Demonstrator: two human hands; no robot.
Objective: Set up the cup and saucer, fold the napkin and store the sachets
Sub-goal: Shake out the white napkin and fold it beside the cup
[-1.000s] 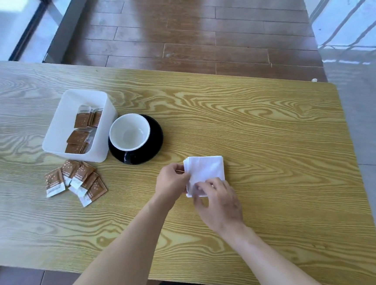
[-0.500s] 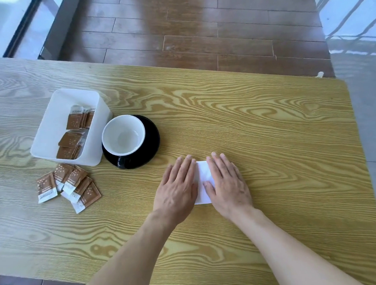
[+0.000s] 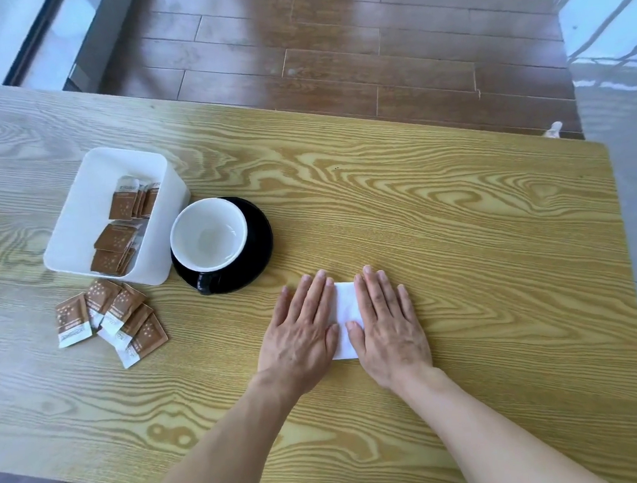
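1. Here we press both hands flat on the white napkin, which lies folded on the table toward its near edge, about midway between the left and right edges.
2. Our left hand is fully open, palm down, fingers straight and close together, covering the napkin's left part.
3. Our right hand is likewise spread flat, palm down, over the napkin's right part; its thumb tip rests on the strip of napkin that shows between the two hands.
4. Neither hand grips anything; only a narrow band of white stays visible between them, plus a corner at the near side.
5. The white cup sits upright and empty on the black saucer, farther from the near edge than the napkin and to its left; the cup's dark handle points toward us.
6. Just left of the saucer, touching or nearly so, stands the white box, with several brown sachets inside.
7. More loose sachets lie overlapping on the table between the box and the near edge, toward the left edge, well apart from our hands.
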